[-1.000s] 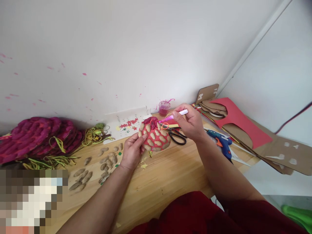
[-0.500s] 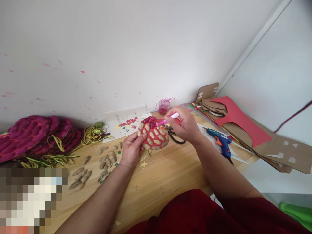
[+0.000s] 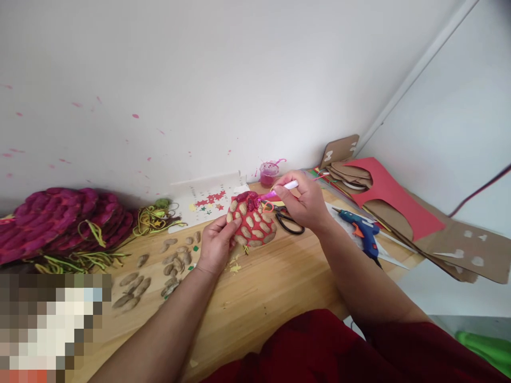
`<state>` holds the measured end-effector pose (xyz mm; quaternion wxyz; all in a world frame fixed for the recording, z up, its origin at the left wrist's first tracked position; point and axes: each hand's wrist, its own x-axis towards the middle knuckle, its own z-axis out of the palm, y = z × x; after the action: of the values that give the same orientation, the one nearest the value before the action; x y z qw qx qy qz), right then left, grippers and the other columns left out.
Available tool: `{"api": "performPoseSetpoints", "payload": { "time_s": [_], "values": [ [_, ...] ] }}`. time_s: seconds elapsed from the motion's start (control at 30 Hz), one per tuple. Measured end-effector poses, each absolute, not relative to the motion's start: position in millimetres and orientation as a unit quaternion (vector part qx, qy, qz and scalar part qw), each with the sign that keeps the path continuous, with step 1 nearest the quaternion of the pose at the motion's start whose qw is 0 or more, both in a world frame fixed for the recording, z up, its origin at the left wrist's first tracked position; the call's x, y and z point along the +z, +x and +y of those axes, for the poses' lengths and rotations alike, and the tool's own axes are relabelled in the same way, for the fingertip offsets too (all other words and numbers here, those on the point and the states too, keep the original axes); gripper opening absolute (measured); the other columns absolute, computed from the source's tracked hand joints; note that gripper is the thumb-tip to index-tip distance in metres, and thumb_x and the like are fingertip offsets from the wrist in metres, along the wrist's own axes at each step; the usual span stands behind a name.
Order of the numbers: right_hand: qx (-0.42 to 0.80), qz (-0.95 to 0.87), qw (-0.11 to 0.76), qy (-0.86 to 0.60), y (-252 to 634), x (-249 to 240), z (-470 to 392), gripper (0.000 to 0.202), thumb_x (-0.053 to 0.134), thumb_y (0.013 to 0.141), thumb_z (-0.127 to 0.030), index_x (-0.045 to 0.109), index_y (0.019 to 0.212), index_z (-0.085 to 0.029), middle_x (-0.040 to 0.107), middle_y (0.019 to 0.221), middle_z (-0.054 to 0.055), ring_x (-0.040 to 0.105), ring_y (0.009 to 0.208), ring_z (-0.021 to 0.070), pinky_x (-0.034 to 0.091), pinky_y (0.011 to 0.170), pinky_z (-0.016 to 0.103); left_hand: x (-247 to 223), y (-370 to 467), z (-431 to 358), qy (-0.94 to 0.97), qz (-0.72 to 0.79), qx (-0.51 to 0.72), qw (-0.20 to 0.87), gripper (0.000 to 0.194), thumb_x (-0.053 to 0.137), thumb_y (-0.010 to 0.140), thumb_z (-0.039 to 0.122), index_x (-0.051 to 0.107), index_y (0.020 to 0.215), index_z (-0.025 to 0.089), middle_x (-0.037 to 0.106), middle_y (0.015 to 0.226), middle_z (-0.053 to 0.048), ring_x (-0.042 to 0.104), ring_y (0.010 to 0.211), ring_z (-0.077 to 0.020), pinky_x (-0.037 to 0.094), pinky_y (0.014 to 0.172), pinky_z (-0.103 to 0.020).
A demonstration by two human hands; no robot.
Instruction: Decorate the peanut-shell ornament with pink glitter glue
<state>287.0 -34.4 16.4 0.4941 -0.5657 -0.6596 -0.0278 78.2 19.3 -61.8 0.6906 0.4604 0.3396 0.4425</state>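
My left hand [image 3: 218,240] grips the left edge of a round red disc [image 3: 244,223] with peanuts stuck over its face. The peanuts at its upper part are coated in magenta paint; the others are bare tan. My right hand [image 3: 304,201] is closed around a white-handled paintbrush [image 3: 290,185], pink toward its tip. The brush tip touches the painted peanuts near the top of the disc. Behind the brush stands a clear cup [image 3: 269,173] of pink paint. Scissors [image 3: 290,223] with black handles lie beneath my right hand, partly hidden by the disc.
Loose peanuts [image 3: 175,261] lie left of my left arm. Painted magenta discs [image 3: 59,223] with yellow-green strings are stacked at the far left. Star cut-outs [image 3: 211,199] rest on white paper. A blue glue gun [image 3: 365,234], red cut paper [image 3: 393,186] and cardboard [image 3: 475,250] lie at right.
My right hand and the paintbrush have shifted slightly right, and the brush sits at a slightly different angle. More magenta shows on the upper peanuts. My left hand stays on the disc.
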Motion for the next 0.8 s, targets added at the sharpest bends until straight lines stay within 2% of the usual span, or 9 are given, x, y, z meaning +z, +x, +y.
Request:
{"api": "performPoseSetpoints", "payload": {
  "time_s": [0.13,0.27,0.63,0.8],
  "values": [
    [-0.038,-0.679,0.475,-0.558,286.7,16.3,-34.2,0.016,0.061,0.096,-0.036,0.062,0.086,-0.023,0.070,0.083,0.004,0.062,0.078,0.0206,0.046,0.076,0.036,-63.0,77.8,19.8,0.462,0.341,0.441,0.690,0.031,0.083,0.072,0.038,0.061,0.062,0.018,0.044,0.047,0.007,0.030,0.038,-0.0051,0.020,0.037,-0.020],
    [-0.038,-0.653,0.499,-0.569,286.9,15.8,-34.3,0.011,0.061,0.095,-0.032,0.062,0.087,-0.024,0.071,0.086,0.005,0.063,0.080,0.0212,0.046,0.076,0.036,-65.0,77.6,20.7,0.461,0.338,0.441,0.692,0.028,0.082,0.073,0.037,0.064,0.065,0.018,0.045,0.048,0.007,0.031,0.039,-0.0050,0.021,0.037,-0.019],
    [0.007,-0.637,0.515,-0.574,289.4,16.0,-33.6,0.013,0.062,0.094,-0.033,0.062,0.085,-0.023,0.070,0.082,0.002,0.061,0.076,0.0183,0.046,0.073,0.032,-63.7,77.6,20.5,0.452,0.338,0.446,0.694,0.029,0.083,0.073,0.036,0.062,0.063,0.017,0.043,0.048,0.007,0.031,0.039,-0.0046,0.022,0.037,-0.019],
    [-0.014,-0.628,0.522,-0.577,289.8,14.6,-32.5,0.013,0.062,0.093,-0.031,0.061,0.085,-0.022,0.070,0.083,0.003,0.061,0.075,0.0176,0.045,0.073,0.032,-64.2,77.7,20.9,0.448,0.341,0.447,0.695,0.030,0.083,0.072,0.036,0.062,0.063,0.017,0.044,0.048,0.008,0.030,0.039,-0.0044,0.021,0.037,-0.018]
  ]
}}
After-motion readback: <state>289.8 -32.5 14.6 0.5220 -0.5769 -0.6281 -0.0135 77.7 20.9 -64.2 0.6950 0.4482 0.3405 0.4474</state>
